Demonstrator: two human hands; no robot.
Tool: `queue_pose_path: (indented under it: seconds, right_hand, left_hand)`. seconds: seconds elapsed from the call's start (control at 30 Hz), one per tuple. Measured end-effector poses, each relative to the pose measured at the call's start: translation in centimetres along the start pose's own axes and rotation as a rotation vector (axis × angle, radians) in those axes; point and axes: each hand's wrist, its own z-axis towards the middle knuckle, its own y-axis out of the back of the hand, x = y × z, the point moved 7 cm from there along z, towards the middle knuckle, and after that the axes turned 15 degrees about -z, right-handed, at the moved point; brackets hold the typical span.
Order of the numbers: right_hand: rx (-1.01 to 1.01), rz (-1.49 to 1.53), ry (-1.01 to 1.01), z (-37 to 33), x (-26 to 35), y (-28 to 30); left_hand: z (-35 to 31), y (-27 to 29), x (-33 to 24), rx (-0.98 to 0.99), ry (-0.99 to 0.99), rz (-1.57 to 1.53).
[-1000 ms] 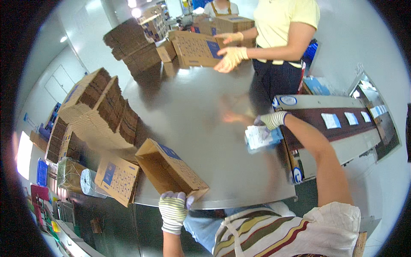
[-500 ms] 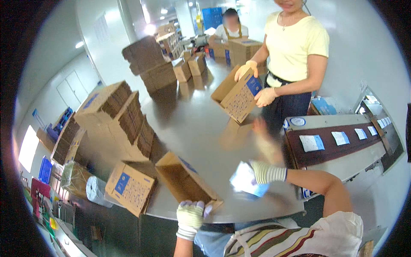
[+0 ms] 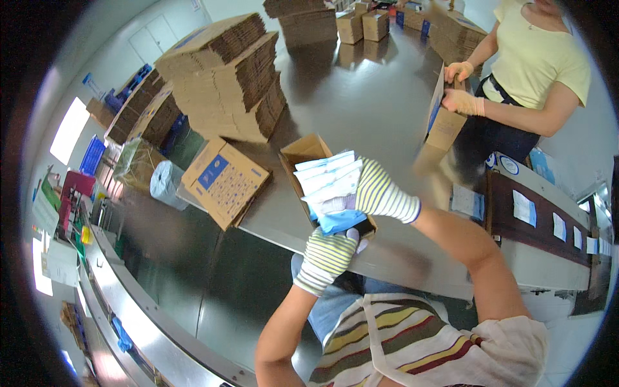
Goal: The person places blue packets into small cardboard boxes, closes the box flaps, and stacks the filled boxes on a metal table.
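Note:
Both my hands wear striped knit gloves. My right hand is closed on a fanned bunch of white-and-blue packets, held over the mouth of an open cardboard box. My left hand grips the near end of that box, just below the packets; some of its fingertips are hidden. The box lies at the table's near edge, and the packets cover most of its inside. To its left rests another brown box with a blue panel, its printed side facing up.
Tall stacks of flat cartons stand on the metal table at the left. Across it, a co-worker in orange gloves handles a box. At the right a dark conveyor belt carries several packets. A blue-white roll stands left.
My right hand has brought the packets left, over the open box. My left hand stays at the box's near end. The co-worker has turned their box. The view has swung.

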Motion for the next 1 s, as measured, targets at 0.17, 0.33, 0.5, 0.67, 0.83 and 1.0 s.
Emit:
queue_pose_path:
  seconds: [0.17, 0.33, 0.5, 0.67, 0.83, 1.0]
  right_hand:
    - [0.345, -0.292, -0.072, -0.2, 3.1, 3.5]
    - [0.640, -0.470, 0.028, -0.7, 2.7, 2.9]
    - [0.341, -0.269, 0.157, -2.5, 5.9, 7.6]
    - [0.434, -0.437, 0.484, -8.5, 12.5, 5.3]
    - [0.185, -0.335, 0.279, -8.0, 11.2, 4.8]
    - [0.116, -0.299, 0.158, -8.6, 8.4, 4.6]
  left_hand:
    - [-1.3, 1.7, -1.6, -0.092, -0.156, -0.093]
    - [6.7, 9.3, 3.0, -0.347, 0.183, -0.525]
    - [8.7, -4.6, 9.7, 0.880, 0.316, -0.129]
    - [4.5, -13.9, 12.8, 0.982, 0.410, -0.374]
    - [3.4, -13.2, 10.4, 1.187, 0.370, -0.421]
    - [6.9, -5.7, 5.7, 1.029, 0.310, -0.341]
